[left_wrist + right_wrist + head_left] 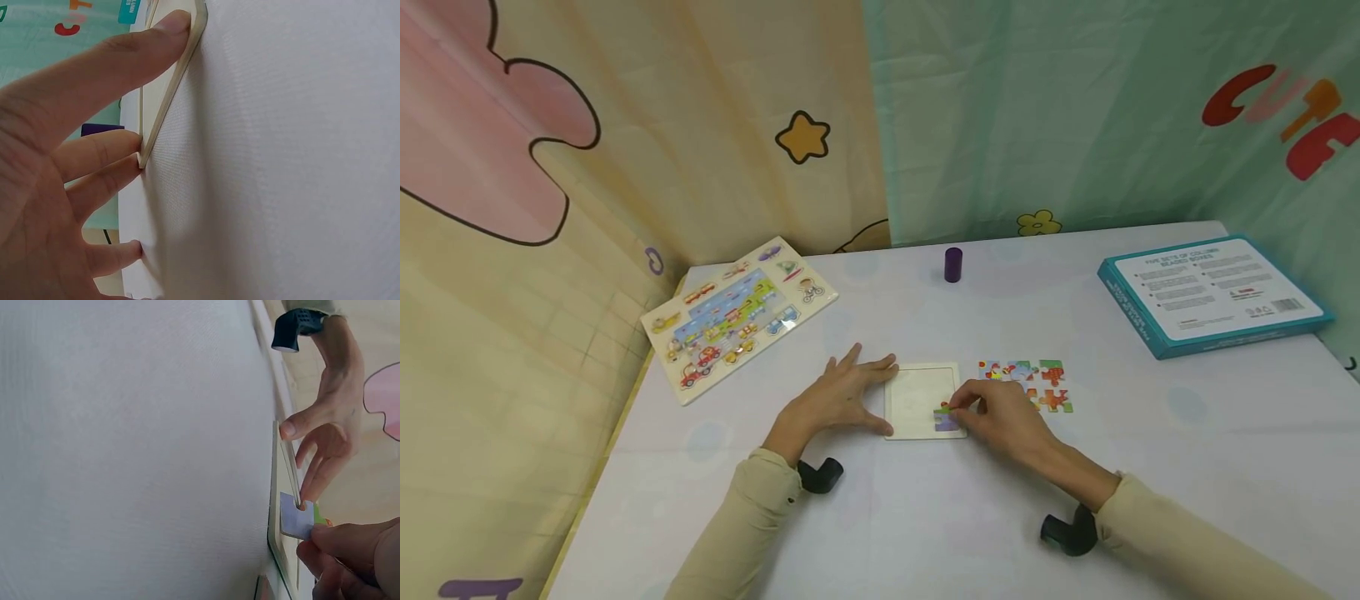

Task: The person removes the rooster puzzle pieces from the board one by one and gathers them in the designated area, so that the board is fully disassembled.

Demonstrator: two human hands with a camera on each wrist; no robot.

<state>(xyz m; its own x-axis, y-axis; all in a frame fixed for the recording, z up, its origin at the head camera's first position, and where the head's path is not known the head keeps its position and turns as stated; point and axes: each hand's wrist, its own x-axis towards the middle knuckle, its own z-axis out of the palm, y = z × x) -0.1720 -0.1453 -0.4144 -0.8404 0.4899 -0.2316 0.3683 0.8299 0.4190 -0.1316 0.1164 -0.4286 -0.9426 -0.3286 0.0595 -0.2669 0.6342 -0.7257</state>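
A shallow wooden puzzle tray point(917, 392) lies flat on the table. My left hand point(831, 400) spreads its fingers along the tray's left side; in the left wrist view the thumb point(172, 25) presses on its rim and two fingertips touch near a corner. With thumb and index finger, my right hand point(1007, 417) pinches a purple and green jigsaw piece point(295, 515) over the tray's lower right corner. The piece stands tilted in the right wrist view. Several loose jigsaw pieces point(1054, 402) lie right of the tray, partly hidden by the right hand.
A picture puzzle board point(741, 317) with vehicles lies at the back left. Behind the tray stands a dark purple cylinder point(952, 265). A teal box point(1217, 292) occupies the right side, and printed curtains hang behind the table.
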